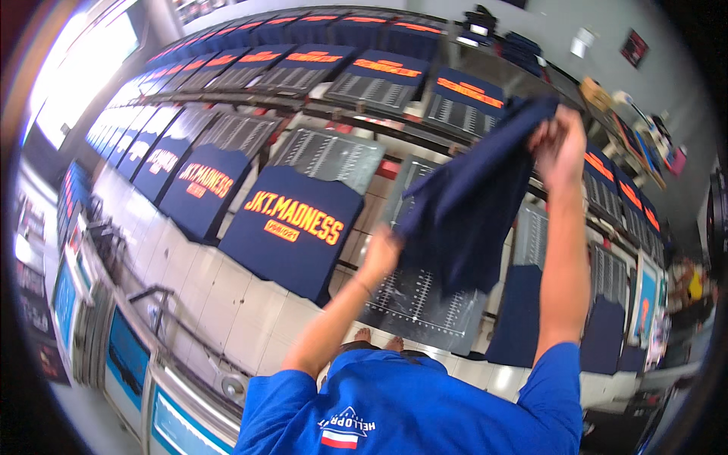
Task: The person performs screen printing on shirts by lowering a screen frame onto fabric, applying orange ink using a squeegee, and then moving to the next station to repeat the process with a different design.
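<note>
A navy T-shirt (474,205) hangs in the air between my hands, folded over and partly blurred. My right hand (561,144), raised at the right, has its fingers closed on the shirt's upper end. Lower and to the left, my left hand (384,250) pinches the shirt's other edge; its fingers are smeared and partly hidden. Beneath the shirt lies a dark printing board (421,303) with white ruler-like markings. Left of it, a navy shirt with an orange-yellow print (292,227) is stretched over its own board and hangs off the near end.
More printed navy shirts (199,186) line the row leftward. Behind runs a second row of boards with orange-printed shirts (387,67). Framed screens (186,425) stand at lower left. Plain navy shirts (519,315) hang to the right. A tiled floor (220,292) shows below.
</note>
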The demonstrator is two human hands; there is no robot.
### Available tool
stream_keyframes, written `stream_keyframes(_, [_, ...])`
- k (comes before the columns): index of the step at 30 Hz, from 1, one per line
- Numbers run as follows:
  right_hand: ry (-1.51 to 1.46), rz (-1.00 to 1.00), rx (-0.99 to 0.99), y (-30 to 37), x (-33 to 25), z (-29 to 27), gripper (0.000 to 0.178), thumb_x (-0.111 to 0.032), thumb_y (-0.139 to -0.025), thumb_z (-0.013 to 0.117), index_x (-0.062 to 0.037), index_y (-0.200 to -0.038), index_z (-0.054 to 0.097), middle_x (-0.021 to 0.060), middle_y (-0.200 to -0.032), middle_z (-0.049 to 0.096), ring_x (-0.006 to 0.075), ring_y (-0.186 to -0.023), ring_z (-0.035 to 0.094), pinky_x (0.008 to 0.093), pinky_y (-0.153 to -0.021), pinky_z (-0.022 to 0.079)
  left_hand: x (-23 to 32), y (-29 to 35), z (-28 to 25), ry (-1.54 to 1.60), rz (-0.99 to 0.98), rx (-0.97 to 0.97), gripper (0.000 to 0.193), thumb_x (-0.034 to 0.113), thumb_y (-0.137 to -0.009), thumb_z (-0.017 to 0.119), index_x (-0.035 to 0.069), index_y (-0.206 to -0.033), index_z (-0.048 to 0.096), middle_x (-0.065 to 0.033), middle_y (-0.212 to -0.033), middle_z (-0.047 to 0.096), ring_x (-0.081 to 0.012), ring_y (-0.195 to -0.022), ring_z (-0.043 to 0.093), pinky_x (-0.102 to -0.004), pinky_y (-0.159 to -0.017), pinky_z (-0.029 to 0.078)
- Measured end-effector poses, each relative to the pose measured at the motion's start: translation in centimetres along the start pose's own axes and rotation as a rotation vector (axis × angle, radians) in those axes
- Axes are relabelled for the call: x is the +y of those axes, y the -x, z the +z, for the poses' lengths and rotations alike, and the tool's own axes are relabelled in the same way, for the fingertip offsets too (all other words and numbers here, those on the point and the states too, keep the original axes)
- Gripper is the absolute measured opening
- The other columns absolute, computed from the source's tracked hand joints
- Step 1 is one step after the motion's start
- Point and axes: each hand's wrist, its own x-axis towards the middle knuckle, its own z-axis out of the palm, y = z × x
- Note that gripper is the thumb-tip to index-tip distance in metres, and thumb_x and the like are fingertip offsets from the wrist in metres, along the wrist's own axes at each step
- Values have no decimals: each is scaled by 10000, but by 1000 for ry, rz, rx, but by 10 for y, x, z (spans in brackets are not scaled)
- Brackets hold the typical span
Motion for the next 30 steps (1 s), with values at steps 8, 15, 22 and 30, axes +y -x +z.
stream_keyframes(8, [115, -293, 298, 61, -135, -120, 311, -218, -954, 475, -9, -1115, 640, 118, -1114, 695, 233, -1056, 644, 388, -986, 461, 251, -77, -188, 8, 636, 84, 209, -28, -705, 615, -7, -913, 624, -71, -781, 613, -158, -680, 566, -286, -655, 467])
stream_keyframes(15, [78, 92, 744, 220, -2, -161, 367, -271, -967, 461, -3, -1132, 651, 133, -1150, 679, 253, -1055, 636, 400, -1004, 455, 190, 18, -185, -263, 442, -459, 220, -12, -686, 676, 15, -903, 662, -150, -786, 661, -341, -727, 660, -375, -655, 522])
stream_keyframes(22, [-233, 503, 710, 338, 134, -181, 365, -208, -908, 484, -7, -1181, 621, 129, -1213, 657, 289, -1131, 608, 444, -1016, 457, 64, 93, -168, -461, 41, -706, 263, 69, -749, 731, 42, -1000, 655, -197, -874, 689, -410, -838, 662, -451, -735, 533])
stream_keyframes(30, [-15, 774, 734, 419, 215, -228, 484, -386, -920, 667, -22, -1227, 579, 69, -1036, 700, 198, -974, 670, 390, -889, 532, -70, 113, -95, -109, -230, -506, 774, 372, -923, 657, -35, -1487, 316, -282, -1482, 395, -391, -1397, 373, -412, -1171, 279])
